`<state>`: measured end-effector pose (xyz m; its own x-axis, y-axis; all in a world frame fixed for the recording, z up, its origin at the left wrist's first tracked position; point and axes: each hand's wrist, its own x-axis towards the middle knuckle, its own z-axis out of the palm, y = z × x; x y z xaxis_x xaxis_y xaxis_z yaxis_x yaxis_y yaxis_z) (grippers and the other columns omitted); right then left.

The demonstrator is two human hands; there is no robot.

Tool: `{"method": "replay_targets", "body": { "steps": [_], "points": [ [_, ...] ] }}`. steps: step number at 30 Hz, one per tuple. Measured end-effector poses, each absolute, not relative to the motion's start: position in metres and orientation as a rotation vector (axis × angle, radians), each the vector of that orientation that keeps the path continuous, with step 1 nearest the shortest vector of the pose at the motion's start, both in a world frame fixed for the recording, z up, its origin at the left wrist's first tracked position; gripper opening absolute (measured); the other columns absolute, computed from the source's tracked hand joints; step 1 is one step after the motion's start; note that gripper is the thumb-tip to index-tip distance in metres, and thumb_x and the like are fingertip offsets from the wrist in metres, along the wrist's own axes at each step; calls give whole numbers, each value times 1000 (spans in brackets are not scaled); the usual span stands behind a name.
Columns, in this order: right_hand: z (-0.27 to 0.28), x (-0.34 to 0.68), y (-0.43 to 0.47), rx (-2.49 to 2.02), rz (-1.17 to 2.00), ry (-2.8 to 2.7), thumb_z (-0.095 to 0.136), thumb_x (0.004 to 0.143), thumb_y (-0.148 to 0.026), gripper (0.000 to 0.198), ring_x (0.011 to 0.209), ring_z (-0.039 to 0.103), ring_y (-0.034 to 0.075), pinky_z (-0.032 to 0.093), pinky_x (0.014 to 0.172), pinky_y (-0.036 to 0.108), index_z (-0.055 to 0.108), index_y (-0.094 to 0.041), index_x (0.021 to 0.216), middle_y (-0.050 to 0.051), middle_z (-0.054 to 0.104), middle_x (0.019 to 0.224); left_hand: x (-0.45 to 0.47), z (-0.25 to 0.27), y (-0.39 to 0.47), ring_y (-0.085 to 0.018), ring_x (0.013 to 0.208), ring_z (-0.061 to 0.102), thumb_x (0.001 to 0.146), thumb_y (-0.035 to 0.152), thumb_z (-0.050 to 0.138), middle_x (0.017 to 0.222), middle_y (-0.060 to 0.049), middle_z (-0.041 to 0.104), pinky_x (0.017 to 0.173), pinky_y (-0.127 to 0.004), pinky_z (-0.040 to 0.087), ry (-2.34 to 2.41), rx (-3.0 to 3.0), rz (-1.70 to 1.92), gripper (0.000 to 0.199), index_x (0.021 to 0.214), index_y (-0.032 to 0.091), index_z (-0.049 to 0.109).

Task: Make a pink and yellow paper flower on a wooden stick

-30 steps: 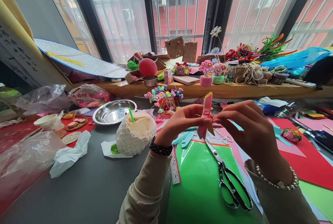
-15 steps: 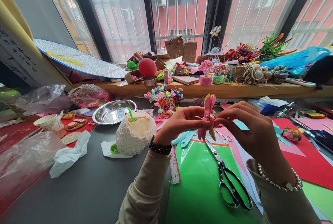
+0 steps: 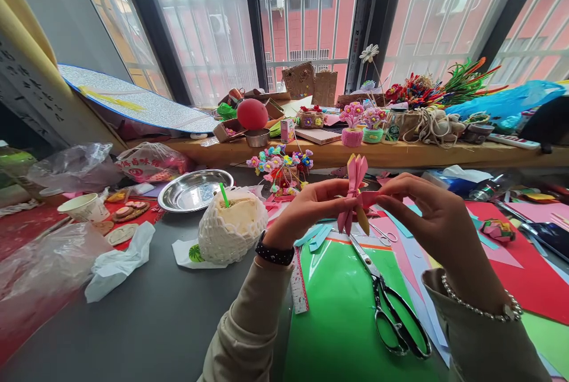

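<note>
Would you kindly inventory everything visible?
folded paper piece: one, pink and yellow, centre
glossy sheet: one, green, front
scissors: two, black and silver, centre
ruler: one, patterned white, beside sheet
netted coconut: one, cream, centre left
steel dish: one, silver, beyond coconut
paper cup: one, white, left
ball: one, red, windowsill
crochet flowerpots: two, pink and green, windowsill
remaining clutter: uncounted, multicoloured, throughout
left grip: one, beige sleeve, holding piece
right grip: one, beige sleeve, pinching piece

Single view from wearer's head, facing forward and down across gray counter (image 3: 169, 323); left hand (image 3: 306, 207), right hand (image 3: 429, 213) close, barred window (image 3: 306, 26) farther beyond.
</note>
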<state>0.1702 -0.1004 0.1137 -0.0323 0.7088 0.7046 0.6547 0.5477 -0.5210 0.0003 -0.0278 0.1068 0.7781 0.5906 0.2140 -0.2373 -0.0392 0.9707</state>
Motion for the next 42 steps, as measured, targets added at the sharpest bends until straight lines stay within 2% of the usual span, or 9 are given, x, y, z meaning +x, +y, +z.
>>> {"method": "replay_targets", "body": {
  "steps": [5,15,24,30,34,38,42],
  "points": [
    [113,169,-100,-1171,-4,-1734,57,76,-31,12,65,54,14,43,58,26,58,-20,73,1,60,71,6,110,-36,-5,57,48,67,24,65,75,-1,57,49,-16,34,278,1540,670,39,104,15,55],
    [113,168,-100,-1174,-53,-1785,54,78,-28,9,64,53,13,42,59,26,57,-20,73,0,59,70,9,108,-41,-4,56,46,68,28,63,68,1,53,49,-17,32,347,1626,621,38,104,14,55],
    [113,164,-100,-1138,-35,-1762,57,76,-30,12,60,53,12,42,54,24,58,-20,69,1,60,68,9,109,-41,-6,58,49,66,29,65,69,0,54,52,-17,36,362,1606,576,35,95,12,57],
    [112,165,-99,-1238,-64,-1703,56,76,-34,16,56,50,12,40,52,25,60,-20,70,0,61,66,10,105,-37,-10,67,56,65,26,67,80,-6,59,61,-22,44,450,1550,751,51,110,12,46],
    [112,169,-98,-1279,-106,-1668,55,76,-35,18,54,49,12,39,49,24,60,-20,67,0,59,61,7,105,-31,-12,72,57,63,27,67,86,-7,60,61,-22,45,634,1683,906,41,98,11,53],
    [111,173,-95,-1323,-211,-1591,56,75,-36,16,63,52,14,41,57,28,61,-21,73,1,59,68,1,108,-30,-14,77,58,67,30,63,90,-8,61,65,-25,46,690,1816,825,35,97,11,56],
    [109,174,-91,-1309,-157,-1737,56,74,-40,21,79,57,20,44,68,34,63,-21,80,4,64,81,-1,107,-32,-15,80,59,66,28,64,91,-9,62,69,-26,46,607,1867,780,38,99,11,55]
  ]
}}
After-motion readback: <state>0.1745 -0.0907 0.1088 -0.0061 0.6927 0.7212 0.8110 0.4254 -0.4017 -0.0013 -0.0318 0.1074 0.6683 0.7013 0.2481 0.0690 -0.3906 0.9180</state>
